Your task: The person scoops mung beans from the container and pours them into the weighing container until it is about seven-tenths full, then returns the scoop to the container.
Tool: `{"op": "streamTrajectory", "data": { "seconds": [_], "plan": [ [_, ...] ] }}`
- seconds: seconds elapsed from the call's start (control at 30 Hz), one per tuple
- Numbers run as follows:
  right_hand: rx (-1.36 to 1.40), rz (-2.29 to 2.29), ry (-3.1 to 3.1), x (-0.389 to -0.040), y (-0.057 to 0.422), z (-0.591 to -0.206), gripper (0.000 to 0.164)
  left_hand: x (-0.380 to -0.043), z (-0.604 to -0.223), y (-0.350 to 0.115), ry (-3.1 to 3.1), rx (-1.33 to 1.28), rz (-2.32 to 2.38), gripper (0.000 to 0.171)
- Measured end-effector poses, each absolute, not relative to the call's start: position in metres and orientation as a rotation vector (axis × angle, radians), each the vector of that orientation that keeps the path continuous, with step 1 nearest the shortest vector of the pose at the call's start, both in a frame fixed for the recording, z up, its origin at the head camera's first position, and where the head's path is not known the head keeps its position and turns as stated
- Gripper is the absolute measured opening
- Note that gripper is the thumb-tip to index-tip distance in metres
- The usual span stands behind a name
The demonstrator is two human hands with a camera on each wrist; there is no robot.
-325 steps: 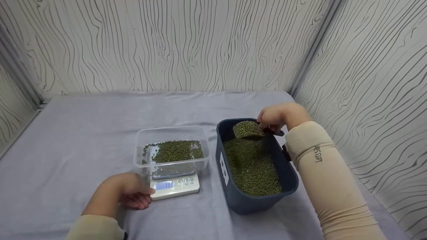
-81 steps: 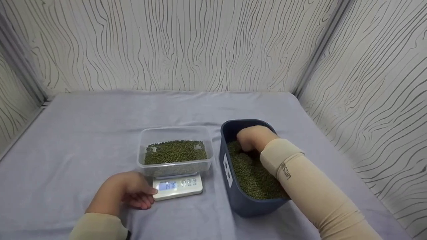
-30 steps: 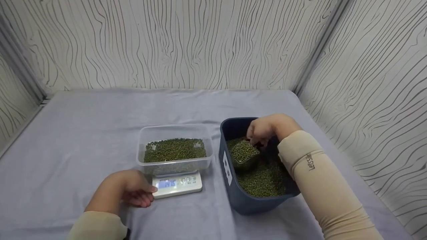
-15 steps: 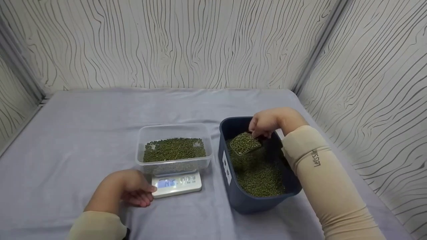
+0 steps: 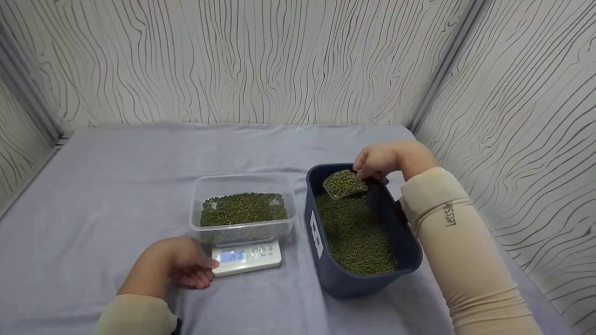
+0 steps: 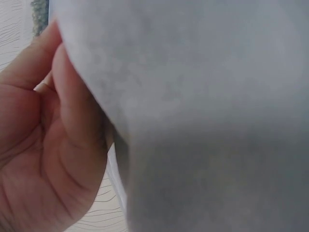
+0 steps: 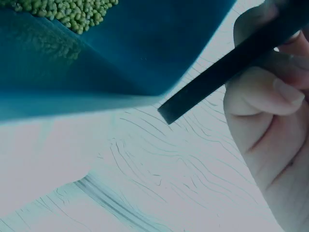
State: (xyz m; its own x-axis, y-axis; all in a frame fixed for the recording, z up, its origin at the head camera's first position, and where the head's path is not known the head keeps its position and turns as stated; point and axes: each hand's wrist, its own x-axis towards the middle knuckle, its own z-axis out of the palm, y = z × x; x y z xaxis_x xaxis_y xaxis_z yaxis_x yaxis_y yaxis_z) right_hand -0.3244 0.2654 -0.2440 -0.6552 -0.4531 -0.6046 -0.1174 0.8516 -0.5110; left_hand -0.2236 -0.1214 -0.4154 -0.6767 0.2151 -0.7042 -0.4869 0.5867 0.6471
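Note:
In the head view my right hand (image 5: 379, 160) grips a scoop (image 5: 344, 184) heaped with green mung beans, at the far end of a deep blue bin. The scoop's black handle (image 7: 212, 79) crosses between thumb and fingers in the right wrist view. More mung beans (image 5: 361, 246) fill the blue bin (image 5: 344, 284). My left hand (image 5: 186, 263) rests on the table, its thumb touching the left edge of a white kitchen scale (image 5: 247, 265) with a lit display. On the scale stands a clear plastic box (image 5: 242, 228) with a layer of mung beans (image 5: 244, 209).
A grey-lilac cloth (image 5: 130, 186) covers the table. Wood-grain patterned panels (image 5: 242, 65) enclose it at the back and sides. The bin stands close to the right of the clear box, its rim higher than the scale.
My right hand has lifted the filled scoop from the beans towards the bin's far right rim. Compared with the oldest frame, the clear box holds more beans. My left hand stays at the scale.

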Motion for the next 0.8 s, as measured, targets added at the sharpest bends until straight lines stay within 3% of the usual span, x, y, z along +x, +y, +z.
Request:
{"op": "streamTrajectory", "data": {
  "seconds": [0.8],
  "plan": [
    [-0.189, -0.675, 2.282, -0.326, 0.282, -0.249, 0.031, -0.225, -0.416, -0.122, 2.043, -0.213, 1.123, 0.026]
  ]
}}
